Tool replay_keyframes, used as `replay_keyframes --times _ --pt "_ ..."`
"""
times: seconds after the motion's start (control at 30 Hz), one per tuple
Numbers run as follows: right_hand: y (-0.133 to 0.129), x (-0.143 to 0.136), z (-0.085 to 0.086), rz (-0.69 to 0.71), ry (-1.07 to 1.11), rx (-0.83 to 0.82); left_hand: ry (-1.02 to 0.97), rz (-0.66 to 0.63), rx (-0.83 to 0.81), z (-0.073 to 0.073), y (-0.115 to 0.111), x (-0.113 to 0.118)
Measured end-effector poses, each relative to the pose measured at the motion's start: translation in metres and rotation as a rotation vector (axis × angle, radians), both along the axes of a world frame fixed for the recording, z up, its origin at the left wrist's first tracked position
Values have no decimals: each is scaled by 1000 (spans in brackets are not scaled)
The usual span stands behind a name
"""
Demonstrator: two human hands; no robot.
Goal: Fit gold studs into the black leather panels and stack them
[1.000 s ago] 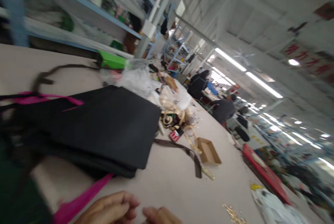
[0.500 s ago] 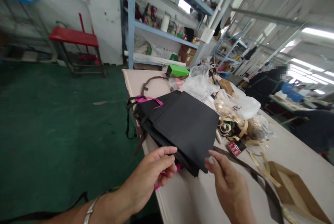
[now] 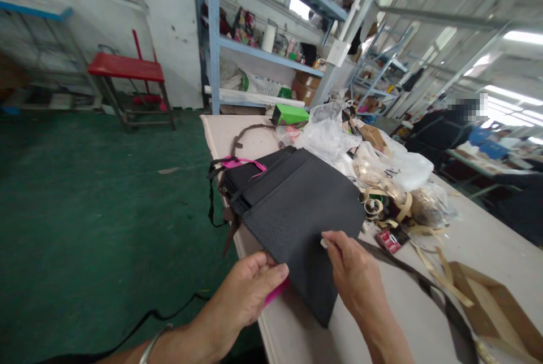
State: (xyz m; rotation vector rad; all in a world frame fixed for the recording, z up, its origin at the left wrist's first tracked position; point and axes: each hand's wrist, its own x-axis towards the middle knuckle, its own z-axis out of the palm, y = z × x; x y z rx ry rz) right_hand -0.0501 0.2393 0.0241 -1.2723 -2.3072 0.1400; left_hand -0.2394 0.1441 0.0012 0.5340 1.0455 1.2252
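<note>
A flat black leather-like panel (image 3: 297,211) lies slanted on top of a stack of similar black pieces (image 3: 267,169), its near corner hanging out toward me. My left hand (image 3: 254,282) pinches its near-left edge, thumb on top and fingers underneath. My right hand (image 3: 352,262) is closed over the panel's right part, thumb and forefinger together near the surface; whether anything is between them is hidden. A pink strip (image 3: 275,294) shows beneath my left hand. Another pink ribbon (image 3: 244,163) and dark straps hang by the stack's far-left end.
The pale table (image 3: 305,333) carries plastic bags (image 3: 326,132), a green box (image 3: 291,115), a red card box (image 3: 391,238), beige strips, a long dark strap (image 3: 403,268) and an open cardboard tray (image 3: 492,307). Blue shelving (image 3: 271,59) and a red stool (image 3: 126,67) stand beyond. A person (image 3: 441,126) sits at back right.
The top panel has slid toward me off the stack. My left hand has taken hold of its edge, and my right hand has moved up and left over it.
</note>
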Motion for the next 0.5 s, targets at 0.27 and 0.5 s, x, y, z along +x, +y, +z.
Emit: replay_keyframes --times 0.27,0.5 --pt "-50 34 -26 -64 333 -255 581 13 95 -13 -8 -2" --pt "-80 61 -30 -279 452 -421 1483 203 971 -3 -36 4"
